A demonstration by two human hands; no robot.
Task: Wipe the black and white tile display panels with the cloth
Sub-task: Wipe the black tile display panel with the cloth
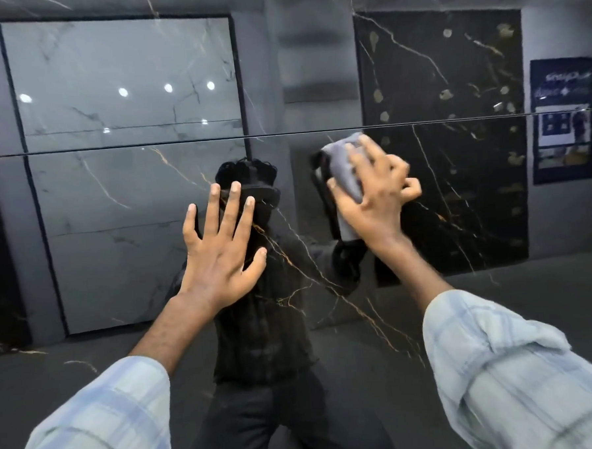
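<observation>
- Glossy black tile panel [388,308], veined in gold, is filling our view and mirroring the room.
- A thin horizontal seam [146,147] is running across it, just above both our hands.
- Our left hand [220,252] is lying flat against the panel, fingers straight and spread, its grip open and holding nothing.
- Our right hand [375,192] is clutching the grey cloth [344,167], its grip closed round the bunched fabric, and is pressing it to the panel just under the seam, right of the left hand.
- Pale checked sleeves [507,361] are sitting rolled on both our forearms.
- Within the reflection, a white marble panel [126,96] is showing at left, a second black panel [451,78] at right, and a blue poster [563,117] at the far right.
- Our own dark reflection [259,329] is showing between our arms.
</observation>
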